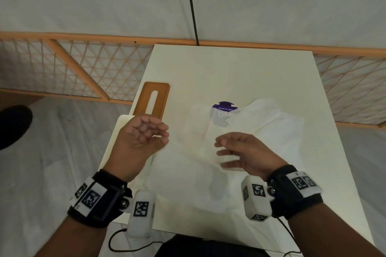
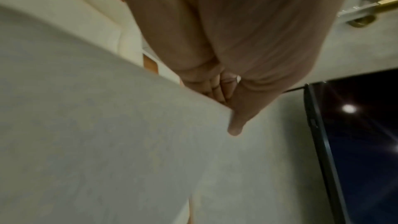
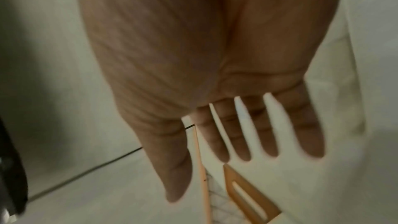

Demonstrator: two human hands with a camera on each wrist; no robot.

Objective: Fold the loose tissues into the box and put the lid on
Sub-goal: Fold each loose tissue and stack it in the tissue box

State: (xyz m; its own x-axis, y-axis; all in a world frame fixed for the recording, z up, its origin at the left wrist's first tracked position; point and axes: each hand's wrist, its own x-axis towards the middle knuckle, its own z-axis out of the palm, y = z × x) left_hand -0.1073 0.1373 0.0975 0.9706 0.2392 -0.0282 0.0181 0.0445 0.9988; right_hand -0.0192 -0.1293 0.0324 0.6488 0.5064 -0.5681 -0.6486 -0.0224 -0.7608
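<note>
My left hand (image 1: 144,137) hovers over the table's left side, fingers curled, and pinches the edge of a thin white tissue (image 1: 188,162). In the left wrist view the thumb (image 2: 235,125) lies on that sheet (image 2: 107,125) and the fingers sit behind it. The tissue is blurred and stretches across toward my right hand (image 1: 240,152), whose fingers (image 3: 247,134) are straight and spread. More loose tissues (image 1: 267,119) lie to the right, partly over a purple-labelled pack (image 1: 224,108). The wooden slotted lid (image 1: 152,98) (image 3: 252,198) lies at the left. A white box edge (image 1: 123,129) shows under my left hand.
The white table (image 1: 229,69) stands against a wooden lattice rail (image 1: 83,64). A black cable (image 1: 191,6) hangs down the white backdrop behind it. A dark object (image 1: 198,244) sits at the near edge, and a dark screen (image 2: 355,142) shows in the left wrist view.
</note>
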